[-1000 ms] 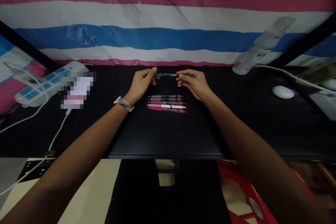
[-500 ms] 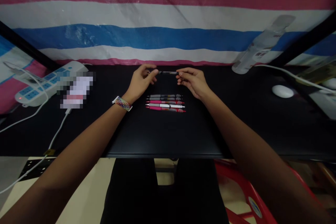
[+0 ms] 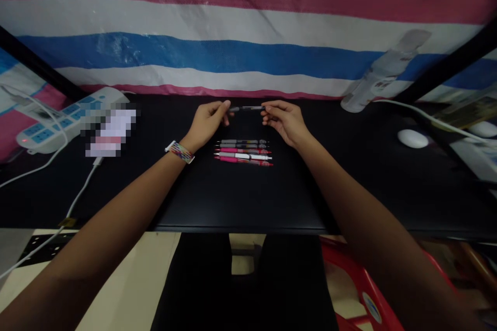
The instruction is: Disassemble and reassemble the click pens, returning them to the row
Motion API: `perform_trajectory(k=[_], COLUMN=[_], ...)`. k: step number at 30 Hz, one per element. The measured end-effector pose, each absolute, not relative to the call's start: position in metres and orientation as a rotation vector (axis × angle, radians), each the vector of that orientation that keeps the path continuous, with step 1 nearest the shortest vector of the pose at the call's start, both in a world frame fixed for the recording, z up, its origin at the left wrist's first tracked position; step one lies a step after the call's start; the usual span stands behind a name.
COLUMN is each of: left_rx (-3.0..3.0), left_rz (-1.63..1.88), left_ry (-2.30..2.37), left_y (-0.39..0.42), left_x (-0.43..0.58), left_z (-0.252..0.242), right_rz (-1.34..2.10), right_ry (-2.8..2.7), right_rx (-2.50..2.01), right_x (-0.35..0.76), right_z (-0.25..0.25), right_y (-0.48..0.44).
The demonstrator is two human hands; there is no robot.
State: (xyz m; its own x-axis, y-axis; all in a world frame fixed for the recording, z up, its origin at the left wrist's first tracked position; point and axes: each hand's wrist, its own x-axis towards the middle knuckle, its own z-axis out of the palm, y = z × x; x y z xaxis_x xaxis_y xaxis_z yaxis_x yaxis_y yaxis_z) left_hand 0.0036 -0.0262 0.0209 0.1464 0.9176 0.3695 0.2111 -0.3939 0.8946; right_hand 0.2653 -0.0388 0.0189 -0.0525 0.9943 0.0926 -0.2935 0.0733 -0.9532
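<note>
A dark pen [image 3: 247, 108] is held level above the black table [image 3: 248, 196], near its far edge. My left hand [image 3: 207, 124] pinches the pen's left end and wears a coloured wristband. My right hand [image 3: 282, 121] pinches the pen's right end. Just below both hands lies a tidy row of several pens [image 3: 243, 152], grey, pink and white, side by side on the table.
A white power strip [image 3: 62, 121] with cables sits at the left, beside a blurred patch. A white bottle [image 3: 382, 72] leans at the back right, near a white mouse [image 3: 412, 138]. A striped sheet hangs behind; a red chair [image 3: 349, 289] stands below right.
Both hands stayed on the dark pen, shifting only slightly. The left fingers loosened and re-closed on its end. The view drifted a little.
</note>
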Motion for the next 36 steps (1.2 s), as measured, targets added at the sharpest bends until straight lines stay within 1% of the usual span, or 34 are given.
perform_trajectory(k=[4,8,14,36], left_rx=[1.659,1.696,1.566,1.402], left_rz=[1.363,1.378,1.418,1.434], left_ry=[1.009,1.069,1.092,1.147], left_y=[-0.024,-0.021,-0.02,-0.02], left_x=[0.002,0.0,0.0,-0.002], left_z=[0.019,0.019,0.021,0.022], right_rz=[1.319,1.317,1.295,1.234], right_ry=[-1.058,-1.018,-0.977,-0.886], right_rx=[-0.905,-0.934,-0.946,-0.993], right_x=[0.265,0.265,0.268,0.272], right_z=[0.02,0.021,0.022,0.022], right_y=[-0.039,-0.039,-0.038,-0.033])
